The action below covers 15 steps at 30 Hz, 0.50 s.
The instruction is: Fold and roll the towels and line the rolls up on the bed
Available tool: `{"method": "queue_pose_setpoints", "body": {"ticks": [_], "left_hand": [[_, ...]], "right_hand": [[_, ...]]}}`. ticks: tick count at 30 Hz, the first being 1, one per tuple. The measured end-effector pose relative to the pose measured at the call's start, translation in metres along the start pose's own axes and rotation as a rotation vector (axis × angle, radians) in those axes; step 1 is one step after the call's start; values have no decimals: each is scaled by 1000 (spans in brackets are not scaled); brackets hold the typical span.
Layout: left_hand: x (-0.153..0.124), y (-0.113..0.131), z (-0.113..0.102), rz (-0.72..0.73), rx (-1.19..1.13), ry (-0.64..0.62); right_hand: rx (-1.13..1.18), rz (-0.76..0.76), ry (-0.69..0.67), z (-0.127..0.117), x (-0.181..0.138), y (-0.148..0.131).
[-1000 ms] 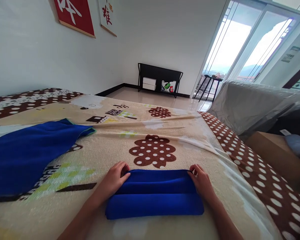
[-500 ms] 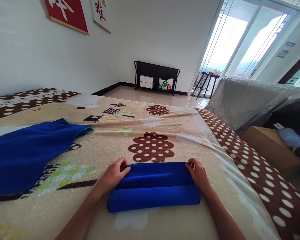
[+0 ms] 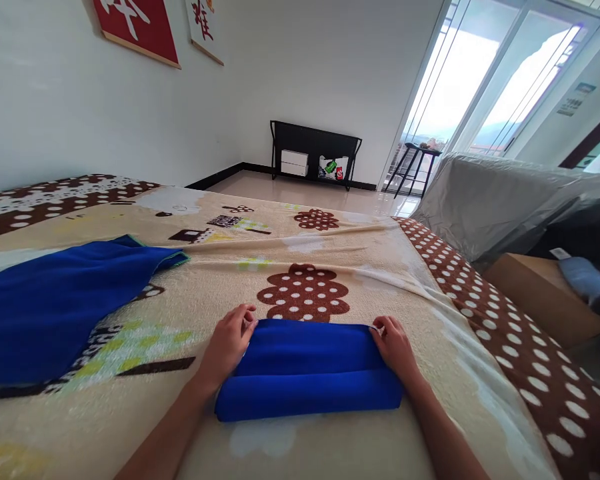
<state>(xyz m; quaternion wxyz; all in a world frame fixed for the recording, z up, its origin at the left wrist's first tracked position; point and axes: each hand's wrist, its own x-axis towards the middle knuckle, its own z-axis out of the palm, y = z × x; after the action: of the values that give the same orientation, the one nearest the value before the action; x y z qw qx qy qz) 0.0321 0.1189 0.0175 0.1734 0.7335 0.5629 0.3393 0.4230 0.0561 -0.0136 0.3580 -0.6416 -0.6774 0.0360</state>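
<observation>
Blue folded cloth (image 3: 310, 373) lies before us on the patterned blanket (image 3: 360, 443). Our right hand (image 3: 396, 345) pinches its far right corner in a narrow grip; our left hand (image 3: 231, 341), fingers curled, touches the far left, though we cannot tell whether it pinches. Beyond us stand a black rack (image 3: 307, 137) and a stool (image 3: 409, 170).

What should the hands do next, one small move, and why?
Probably fold the far edge toward the near fold: left hand and right hand are at the far corners of the cloth, whose far strip lies flat beside the thicker near fold.
</observation>
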Motion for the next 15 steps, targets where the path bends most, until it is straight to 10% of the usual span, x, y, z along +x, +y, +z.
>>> {"method": "queue_pose_setpoints", "body": {"ticks": [3,8,15], "left_hand": [[-4,5,-6,129,22,-62],[-6,-4,-10,358,152,-521],[-35,-22,-32,265,315,-114]], "right_hand": [[21,-70,-51,-9,-2,-9],[48,-209,-327,-18,-5,-13],[-74,-46,-159,-43,-38,4]]}}
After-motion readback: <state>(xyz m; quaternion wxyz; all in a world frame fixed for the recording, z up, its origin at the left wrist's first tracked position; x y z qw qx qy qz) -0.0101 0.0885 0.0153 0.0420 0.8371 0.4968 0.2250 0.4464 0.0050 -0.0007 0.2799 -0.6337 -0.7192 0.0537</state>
